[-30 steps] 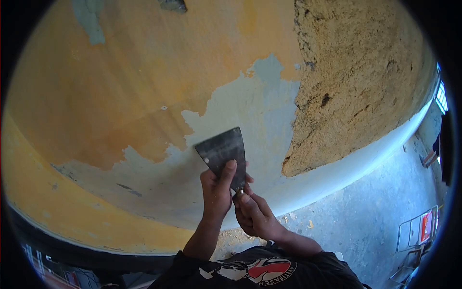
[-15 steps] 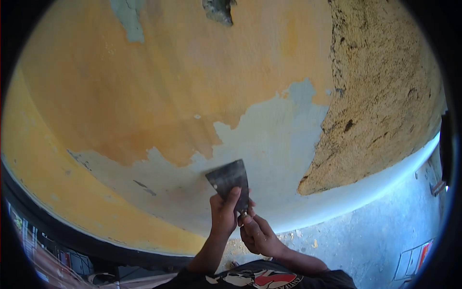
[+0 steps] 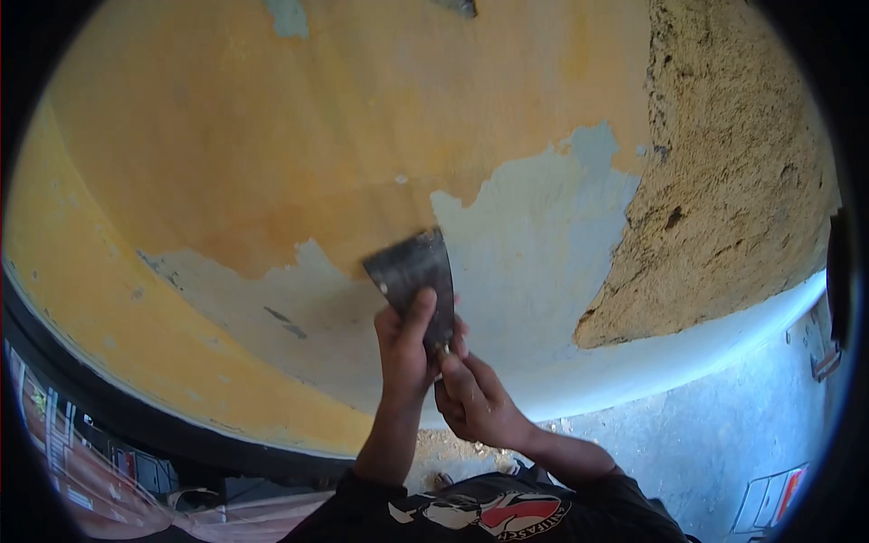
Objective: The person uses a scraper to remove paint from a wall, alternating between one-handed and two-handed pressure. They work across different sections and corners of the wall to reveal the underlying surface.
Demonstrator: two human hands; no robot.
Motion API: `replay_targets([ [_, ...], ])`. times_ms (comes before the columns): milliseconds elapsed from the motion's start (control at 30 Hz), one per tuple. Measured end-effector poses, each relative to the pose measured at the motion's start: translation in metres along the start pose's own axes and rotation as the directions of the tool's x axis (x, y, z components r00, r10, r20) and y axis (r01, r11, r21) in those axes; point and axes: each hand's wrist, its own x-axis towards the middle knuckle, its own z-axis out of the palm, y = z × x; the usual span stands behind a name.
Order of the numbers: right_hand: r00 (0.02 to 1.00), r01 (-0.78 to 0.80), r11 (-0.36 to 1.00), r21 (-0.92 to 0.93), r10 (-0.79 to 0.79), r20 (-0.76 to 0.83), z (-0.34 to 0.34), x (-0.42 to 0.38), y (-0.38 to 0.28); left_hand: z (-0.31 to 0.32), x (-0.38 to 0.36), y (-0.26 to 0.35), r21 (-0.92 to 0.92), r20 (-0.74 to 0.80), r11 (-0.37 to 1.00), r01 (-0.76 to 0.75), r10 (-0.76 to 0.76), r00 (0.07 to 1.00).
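A wide metal scraper [image 3: 409,270] is pressed against a wall, its blade edge at the border where orange paint [image 3: 299,154] meets bare grey plaster [image 3: 534,244]. My left hand [image 3: 405,348] holds the blade from below, fingers lying up along the metal. My right hand [image 3: 471,398] grips the scraper's handle just under the blade. The handle is mostly hidden by both hands.
A rough sandy patch of exposed render [image 3: 733,172] covers the wall at right. A pale band runs along the wall's base above a grey concrete floor [image 3: 688,452] strewn with paint flakes. Dark clutter lies at lower left.
The scraper and both hands have moved up the wall to the edge of the orange paint, after dropping lower half a second ago. The view has shifted slightly.
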Motion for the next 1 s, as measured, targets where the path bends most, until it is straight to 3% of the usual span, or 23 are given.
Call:
replay_targets([
  [167,0.999,0.014,1.0,0.015,-0.013,-0.052,0.009,-0.011,0.017,-0.009,-0.011,-0.009,0.026,0.038,0.998,0.053,-0.054,0.998],
  [233,0.994,-0.057,0.997,-0.05,0.052,-0.091,0.002,-0.009,0.019,-0.003,-0.008,-0.018,-0.016,-0.112,1.0,0.007,-0.009,0.994],
  [367,0.999,-0.011,0.997,-0.071,0.009,-0.032,0.022,0.011,-0.01,-0.009,0.014,0.02,0.002,0.068,1.0,0.003,-0.003,0.998],
  [500,0.993,-0.031,0.999,-0.012,0.03,-0.111,0.027,-0.008,0.017,-0.023,-0.005,-0.005,-0.005,0.058,0.996,0.089,-0.089,0.994],
  [533,0.988,-0.066,0.997,-0.031,0.061,-0.139,0.022,-0.01,0.021,-0.017,-0.009,-0.012,0.013,-0.036,0.998,0.058,-0.058,0.998],
  [633,0.994,-0.028,1.0,0.008,0.029,-0.109,0.024,-0.002,0.012,-0.018,0.003,0.003,0.036,0.111,0.996,0.08,-0.084,0.99],
  [767,0.996,0.032,0.995,-0.095,-0.04,-0.082,0.038,0.007,-0.014,-0.005,0.018,0.028,0.042,0.153,0.999,-0.006,-0.001,0.988],
  [833,0.995,0.022,0.996,-0.083,-0.03,-0.099,0.032,-0.001,0.0,-0.011,0.005,0.019,0.057,0.161,0.998,0.031,-0.039,0.986],
  [900,0.998,0.016,0.999,-0.035,-0.018,-0.06,0.021,-0.001,0.01,-0.007,0.001,0.006,0.07,0.052,0.997,0.044,-0.047,0.998],
  [1000,0.997,0.034,0.999,-0.041,-0.037,-0.066,0.026,0.006,-0.013,0.001,0.016,0.021,0.006,0.088,1.0,0.027,-0.028,0.996],
])
